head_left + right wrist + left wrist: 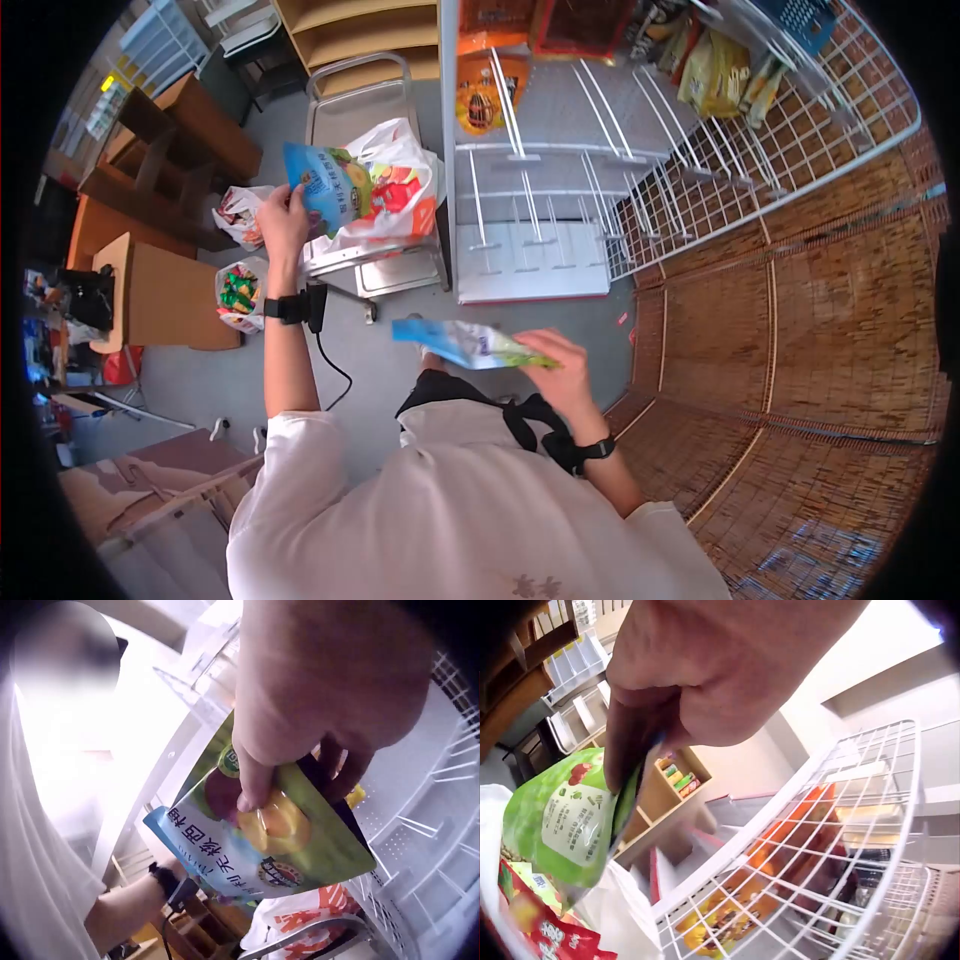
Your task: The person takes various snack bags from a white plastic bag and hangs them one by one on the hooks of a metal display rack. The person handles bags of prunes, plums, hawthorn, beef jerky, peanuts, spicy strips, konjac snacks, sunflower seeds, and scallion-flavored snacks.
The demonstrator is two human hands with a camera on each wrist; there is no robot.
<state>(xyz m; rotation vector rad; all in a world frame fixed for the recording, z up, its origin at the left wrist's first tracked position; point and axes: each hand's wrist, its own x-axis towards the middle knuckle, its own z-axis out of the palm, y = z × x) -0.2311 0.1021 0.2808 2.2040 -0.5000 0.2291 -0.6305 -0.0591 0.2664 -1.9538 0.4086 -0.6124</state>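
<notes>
My left hand (285, 222) pinches a blue and green dried-fruit pouch (328, 182) by its edge, above a white plastic bag (395, 150) on a metal cart. In the left wrist view the pouch's green back (562, 817) shows, with red snack packets (559, 934) in the bag below. In front of the body, my right hand (558, 370) grips a second dried-fruit pouch (465, 343) by its green end, nearly flat in the head view. The right wrist view shows plum pictures on this pouch (262, 825), with the thumb lying across its front.
A white wire rack with hooks (540, 190) stands ahead on the right, with an orange snack bag (490, 95) and other packets hanging high on it. The metal cart (400, 272) is left of the rack. Another filled bag (240, 290) sits by a wooden cabinet. A woven screen (790, 370) flanks the right.
</notes>
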